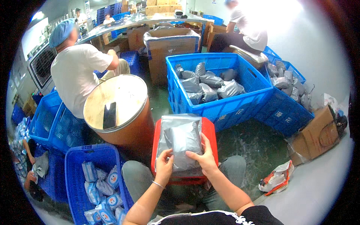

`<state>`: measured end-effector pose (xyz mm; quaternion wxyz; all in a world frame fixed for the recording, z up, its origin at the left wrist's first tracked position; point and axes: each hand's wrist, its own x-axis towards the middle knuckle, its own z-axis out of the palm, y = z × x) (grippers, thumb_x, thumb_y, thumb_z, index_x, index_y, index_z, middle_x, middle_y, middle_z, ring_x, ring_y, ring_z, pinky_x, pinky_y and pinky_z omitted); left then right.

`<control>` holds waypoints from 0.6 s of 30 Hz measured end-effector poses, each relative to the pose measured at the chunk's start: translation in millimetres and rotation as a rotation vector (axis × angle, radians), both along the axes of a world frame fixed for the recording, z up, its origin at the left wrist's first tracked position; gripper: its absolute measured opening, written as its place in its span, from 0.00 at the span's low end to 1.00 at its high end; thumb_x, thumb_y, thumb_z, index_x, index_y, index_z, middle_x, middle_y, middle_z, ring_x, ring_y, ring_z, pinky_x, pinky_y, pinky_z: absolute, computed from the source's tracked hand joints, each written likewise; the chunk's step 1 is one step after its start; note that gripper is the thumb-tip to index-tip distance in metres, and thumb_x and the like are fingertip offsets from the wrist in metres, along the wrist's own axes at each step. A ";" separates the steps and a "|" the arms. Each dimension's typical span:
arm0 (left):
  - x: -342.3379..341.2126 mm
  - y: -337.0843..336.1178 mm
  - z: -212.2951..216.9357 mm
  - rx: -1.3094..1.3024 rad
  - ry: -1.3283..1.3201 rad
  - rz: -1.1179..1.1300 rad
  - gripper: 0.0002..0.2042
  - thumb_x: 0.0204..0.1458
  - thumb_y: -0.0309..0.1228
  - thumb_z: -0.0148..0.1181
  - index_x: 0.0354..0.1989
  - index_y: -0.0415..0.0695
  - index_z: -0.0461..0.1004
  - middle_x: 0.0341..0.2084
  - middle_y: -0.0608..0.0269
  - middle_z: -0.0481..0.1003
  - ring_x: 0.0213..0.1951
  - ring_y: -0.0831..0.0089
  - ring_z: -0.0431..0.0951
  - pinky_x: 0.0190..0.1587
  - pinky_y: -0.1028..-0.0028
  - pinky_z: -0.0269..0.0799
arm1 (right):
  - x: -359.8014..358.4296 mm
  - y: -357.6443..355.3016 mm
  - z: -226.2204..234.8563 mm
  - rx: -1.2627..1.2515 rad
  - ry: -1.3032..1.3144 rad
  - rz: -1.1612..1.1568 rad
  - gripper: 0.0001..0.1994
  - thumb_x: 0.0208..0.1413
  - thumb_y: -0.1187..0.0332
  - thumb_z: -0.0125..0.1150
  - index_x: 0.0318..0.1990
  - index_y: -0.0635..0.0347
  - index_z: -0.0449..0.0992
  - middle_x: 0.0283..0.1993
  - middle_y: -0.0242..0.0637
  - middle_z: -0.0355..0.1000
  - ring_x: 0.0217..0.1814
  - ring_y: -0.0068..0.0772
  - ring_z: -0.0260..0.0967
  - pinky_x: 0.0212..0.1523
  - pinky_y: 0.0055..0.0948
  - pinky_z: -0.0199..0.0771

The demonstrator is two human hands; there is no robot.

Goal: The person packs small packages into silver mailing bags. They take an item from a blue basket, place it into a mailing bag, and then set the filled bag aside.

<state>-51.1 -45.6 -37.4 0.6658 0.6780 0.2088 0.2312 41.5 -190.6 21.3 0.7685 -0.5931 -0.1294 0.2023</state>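
A silver-grey plastic mailing bag (182, 140), bulging in its middle, lies over a red plastic stool (211, 137) between my knees. My left hand (165, 165) holds the bag's lower left part, thumb and fingers bent close together at its edge. Across the right side, my right hand (204, 155) grips the bag with the thumb on top and the fingers along the edge. What is inside the bag is hidden. Left of my leg stands a blue basket (69, 168) with several blue-and-white soft packs (106, 213) in it.
Ahead right, a large blue crate (221, 108) holds several grey parcels (212, 80). A brown drum (131, 138) with a dark phone (110, 115) on its lid stands ahead left. A cardboard box (317, 133) leans at the right wall. Co-workers sit nearby, one in a blue cap (62, 32).
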 end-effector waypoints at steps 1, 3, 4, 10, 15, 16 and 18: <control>-0.8 -1.5 4.2 -0.150 -0.014 -0.030 0.10 0.58 0.23 0.57 0.48 0.38 0.74 0.35 0.66 0.74 0.35 0.79 0.72 0.40 0.78 0.69 | 3.2 -4.5 1.1 0.023 0.086 -0.027 0.49 0.41 0.71 0.77 0.71 0.53 0.51 0.66 0.49 0.60 0.65 0.43 0.61 0.63 0.42 0.63; -7.2 -5.5 15.5 -0.451 -0.031 -0.088 0.08 0.58 0.23 0.58 0.46 0.38 0.74 0.35 0.65 0.74 0.34 0.77 0.72 0.38 0.76 0.71 | 11.6 -16.2 5.1 0.070 0.265 -0.075 0.51 0.38 0.76 0.78 0.71 0.50 0.52 0.65 0.49 0.60 0.62 0.43 0.65 0.59 0.43 0.68; -6.5 -6.8 16.5 -0.542 -0.090 -0.069 0.08 0.58 0.23 0.57 0.46 0.38 0.74 0.36 0.64 0.74 0.36 0.76 0.74 0.40 0.75 0.73 | 21.8 -23.5 0.3 0.089 0.362 -0.102 0.49 0.40 0.77 0.76 0.70 0.45 0.54 0.62 0.46 0.64 0.58 0.42 0.67 0.57 0.45 0.70; -5.7 2.0 -3.1 -0.310 -0.182 -0.140 0.07 0.60 0.23 0.54 0.45 0.36 0.73 0.44 0.55 0.75 0.49 0.66 0.77 0.52 0.69 0.75 | 26.0 -70.8 41.6 0.260 -0.007 -0.209 0.35 0.47 0.70 0.64 0.66 0.52 0.64 0.64 0.37 0.65 0.63 0.41 0.65 0.62 0.45 0.66; -15.2 -31.4 9.1 0.731 0.010 -0.162 0.13 0.49 0.24 0.60 0.44 0.36 0.74 0.48 0.43 0.71 0.52 0.51 0.73 0.57 0.61 0.69 | 51.7 -89.6 147.1 -0.462 -1.323 -0.852 0.34 0.41 0.63 0.77 0.59 0.57 0.71 0.66 0.43 0.63 0.69 0.44 0.57 0.67 0.45 0.58; -15.2 -38.0 11.2 0.825 0.053 -0.188 0.14 0.48 0.25 0.59 0.45 0.37 0.74 0.49 0.43 0.71 0.54 0.51 0.71 0.58 0.60 0.67 | 77.7 -90.2 162.3 -0.585 -1.545 -0.910 0.33 0.43 0.65 0.76 0.59 0.57 0.71 0.67 0.45 0.62 0.70 0.47 0.57 0.67 0.47 0.58; -7.8 -53.9 9.5 0.895 0.135 -0.291 0.16 0.46 0.26 0.59 0.46 0.37 0.73 0.52 0.44 0.70 0.58 0.50 0.68 0.61 0.59 0.64 | 163.9 -96.7 191.2 -0.816 -1.815 -0.933 0.30 0.48 0.63 0.73 0.60 0.55 0.71 0.68 0.48 0.60 0.71 0.50 0.55 0.68 0.48 0.57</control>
